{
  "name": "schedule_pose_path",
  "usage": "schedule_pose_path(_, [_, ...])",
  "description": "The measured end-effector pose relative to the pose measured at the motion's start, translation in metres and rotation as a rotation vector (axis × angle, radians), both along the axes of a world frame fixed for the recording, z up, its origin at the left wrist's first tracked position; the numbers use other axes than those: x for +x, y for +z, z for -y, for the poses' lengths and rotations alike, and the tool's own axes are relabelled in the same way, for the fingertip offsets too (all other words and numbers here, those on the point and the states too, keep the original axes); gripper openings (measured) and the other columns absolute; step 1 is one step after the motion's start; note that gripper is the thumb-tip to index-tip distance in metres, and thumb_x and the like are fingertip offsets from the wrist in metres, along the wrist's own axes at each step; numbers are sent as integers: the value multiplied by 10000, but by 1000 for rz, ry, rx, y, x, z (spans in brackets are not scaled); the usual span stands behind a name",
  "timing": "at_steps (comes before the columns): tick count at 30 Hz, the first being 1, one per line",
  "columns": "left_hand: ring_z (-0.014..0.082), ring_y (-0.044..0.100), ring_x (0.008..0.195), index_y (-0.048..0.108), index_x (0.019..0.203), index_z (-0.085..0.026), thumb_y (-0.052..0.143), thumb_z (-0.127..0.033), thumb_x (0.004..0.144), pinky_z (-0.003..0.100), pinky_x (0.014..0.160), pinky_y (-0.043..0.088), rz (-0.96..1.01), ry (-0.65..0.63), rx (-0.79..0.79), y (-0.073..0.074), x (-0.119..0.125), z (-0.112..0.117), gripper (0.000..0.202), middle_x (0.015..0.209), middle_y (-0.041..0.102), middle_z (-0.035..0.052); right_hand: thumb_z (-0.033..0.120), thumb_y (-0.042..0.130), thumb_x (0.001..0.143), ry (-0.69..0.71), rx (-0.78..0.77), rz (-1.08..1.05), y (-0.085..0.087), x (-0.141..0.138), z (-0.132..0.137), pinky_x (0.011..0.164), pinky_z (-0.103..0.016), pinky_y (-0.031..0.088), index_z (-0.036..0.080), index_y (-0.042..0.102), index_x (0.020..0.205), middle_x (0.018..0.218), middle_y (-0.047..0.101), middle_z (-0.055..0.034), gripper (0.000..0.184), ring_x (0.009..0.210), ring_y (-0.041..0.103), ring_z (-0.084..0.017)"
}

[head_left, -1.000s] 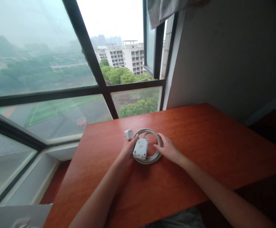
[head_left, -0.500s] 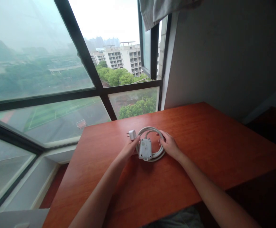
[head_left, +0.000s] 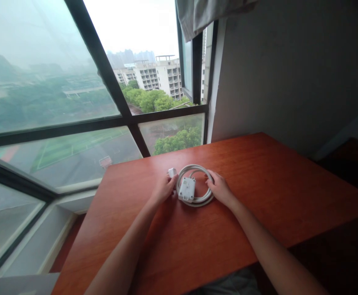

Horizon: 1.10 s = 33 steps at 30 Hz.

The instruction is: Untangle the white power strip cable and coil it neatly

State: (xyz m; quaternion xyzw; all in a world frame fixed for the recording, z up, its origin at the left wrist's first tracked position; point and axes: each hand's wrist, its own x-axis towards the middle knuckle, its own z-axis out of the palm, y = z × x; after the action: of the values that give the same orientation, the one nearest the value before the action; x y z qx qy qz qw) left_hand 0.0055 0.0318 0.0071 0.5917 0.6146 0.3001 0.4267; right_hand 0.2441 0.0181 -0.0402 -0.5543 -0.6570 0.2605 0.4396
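The white power adapter [head_left: 187, 189] sits inside its coiled cable [head_left: 197, 200] near the surface's [head_left: 258, 196] far edge. Left hand [head_left: 163, 189] and right hand [head_left: 220, 189] cup the coil's sides, fingers loosely spread; keeping even pressure holds the loops stacked.

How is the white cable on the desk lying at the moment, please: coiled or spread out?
Coiled. The cable lies in a round loop on the desk, around the white box, between the left hand and right hand.

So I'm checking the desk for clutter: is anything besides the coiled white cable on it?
No, the wooden desk bears only the coiled white cable and both hands.
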Motion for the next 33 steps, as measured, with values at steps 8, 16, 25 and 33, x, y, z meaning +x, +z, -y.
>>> schedule_pose_path(8, [131, 544, 450, 624, 680, -137, 518, -634, 815, 218, 458, 404, 78, 66, 18, -14, 5, -8, 527, 503, 585, 24, 143, 449, 786, -31, -109, -311, -9, -3, -2, 656, -261, 568, 196, 575, 1122, 1041, 673, -69, 363, 702, 664, -133])
schedule_pose_path(16, [145, 560, 549, 576, 698, -154, 403, -707, 834, 242, 532, 447, 194, -28, 87, -11, 4, -5, 595, 610, 602, 32, 176, 482, 797, -20, -60, -311, -15, -2, -4, 690, -289, 585, 201, 563, 1170, 1082, 662, -78, 382, 749, 664, -152])
schedule_pose_path(25, [148, 513, 493, 599, 700, -156, 463, -741, 787, 244, 502, 379, -2, -68, -28, 4, 3, -9, 607, 520, 545, 6, 189, 474, 816, 16, 0, -305, -7, -3, -1, 773, -322, 566, 189, 548, 1223, 1092, 659, -80, 414, 793, 654, -169])
schedule_pose_path(33, [234, 622, 695, 711, 796, -164, 478, -705, 814, 268, 623, 407, -125, -233, 68, 13, 0, -11, 589, 680, 690, 58, 196, 478, 821, 14, 45, -267, 2, -3, 3, 822, -334, 542, 193, 549, 1237, 998, 680, -69, 422, 817, 645, -187])
